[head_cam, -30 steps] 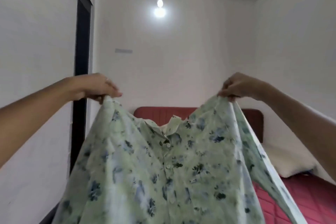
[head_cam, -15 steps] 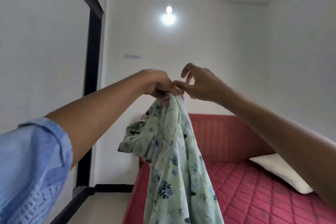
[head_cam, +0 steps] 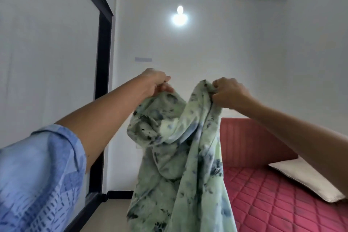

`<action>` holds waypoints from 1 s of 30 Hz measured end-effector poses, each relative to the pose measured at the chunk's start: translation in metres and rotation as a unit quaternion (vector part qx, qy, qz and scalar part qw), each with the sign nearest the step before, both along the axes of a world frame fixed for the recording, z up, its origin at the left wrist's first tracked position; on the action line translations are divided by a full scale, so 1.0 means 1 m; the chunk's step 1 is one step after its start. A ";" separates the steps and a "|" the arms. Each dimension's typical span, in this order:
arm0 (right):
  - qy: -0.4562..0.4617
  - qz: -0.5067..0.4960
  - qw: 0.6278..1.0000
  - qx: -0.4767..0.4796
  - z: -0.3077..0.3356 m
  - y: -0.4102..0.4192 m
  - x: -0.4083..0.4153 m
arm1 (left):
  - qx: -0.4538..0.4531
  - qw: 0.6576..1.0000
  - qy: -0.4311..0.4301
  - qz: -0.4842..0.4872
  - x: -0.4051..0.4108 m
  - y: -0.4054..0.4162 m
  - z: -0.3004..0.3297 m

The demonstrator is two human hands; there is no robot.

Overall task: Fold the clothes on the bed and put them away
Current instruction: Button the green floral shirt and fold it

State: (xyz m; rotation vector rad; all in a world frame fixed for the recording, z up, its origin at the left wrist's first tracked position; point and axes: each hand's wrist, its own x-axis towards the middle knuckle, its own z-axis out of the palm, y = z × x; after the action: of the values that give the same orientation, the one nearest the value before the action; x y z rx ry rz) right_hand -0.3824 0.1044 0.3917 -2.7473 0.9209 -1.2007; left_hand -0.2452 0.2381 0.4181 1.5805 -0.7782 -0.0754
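Observation:
A pale green shirt with a dark blue flower print (head_cam: 180, 156) hangs in the air in front of me, doubled over lengthwise, its lower part running out of the bottom of the view. My left hand (head_cam: 156, 83) pinches one top corner of it. My right hand (head_cam: 228, 94) grips the other top edge, a short way to the right. Both arms are stretched forward at about chest height. The shirt's collar and buttons are hidden in the folds.
A bed with a red quilted mattress (head_cam: 282, 194) and a red headboard (head_cam: 250, 141) fills the lower right, with a white pillow (head_cam: 308, 181) on it. A black frame (head_cam: 101, 100) runs along the white wall on the left. A lamp (head_cam: 179, 18) shines on the far wall.
A second ago the shirt was spread wide between my hands. They came together, doubling it over, and now my right hand has taken a new hold and moved a little apart.

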 end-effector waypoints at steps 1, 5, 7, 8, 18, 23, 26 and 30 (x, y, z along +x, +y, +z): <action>-0.004 -0.022 1.000 0.003 0.002 -0.010 -0.007 | 0.023 0.999 -0.018 0.033 0.012 0.007 0.000; -0.075 -0.042 0.994 0.059 0.011 -0.053 -0.044 | 0.094 0.990 0.023 0.102 0.062 0.042 0.001; -0.178 -0.001 0.972 0.153 0.012 -0.072 -0.058 | 0.098 0.986 0.057 0.122 0.079 0.056 0.001; -0.237 0.031 0.948 0.212 0.013 -0.082 -0.062 | 0.096 0.985 0.061 0.132 0.083 0.060 0.000; -0.438 0.123 0.832 0.318 0.024 -0.117 -0.082 | 0.012 0.940 -0.018 0.341 0.113 0.062 -0.002; -0.348 0.083 0.916 0.180 0.026 -0.107 -0.092 | -0.222 0.955 0.033 0.196 0.085 0.060 0.010; -0.392 0.040 0.911 0.118 0.026 -0.103 -0.104 | -0.230 0.939 -0.070 0.248 0.062 0.065 0.007; -0.477 0.026 0.859 0.186 0.032 -0.099 -0.131 | -0.192 0.913 -0.206 0.296 0.027 0.083 0.001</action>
State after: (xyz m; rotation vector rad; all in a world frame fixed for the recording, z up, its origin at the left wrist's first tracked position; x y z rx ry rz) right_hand -0.5133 0.0054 0.4242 -1.5195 0.7889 -1.8226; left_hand -0.2181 0.3206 0.4194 1.4008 -0.5518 0.8307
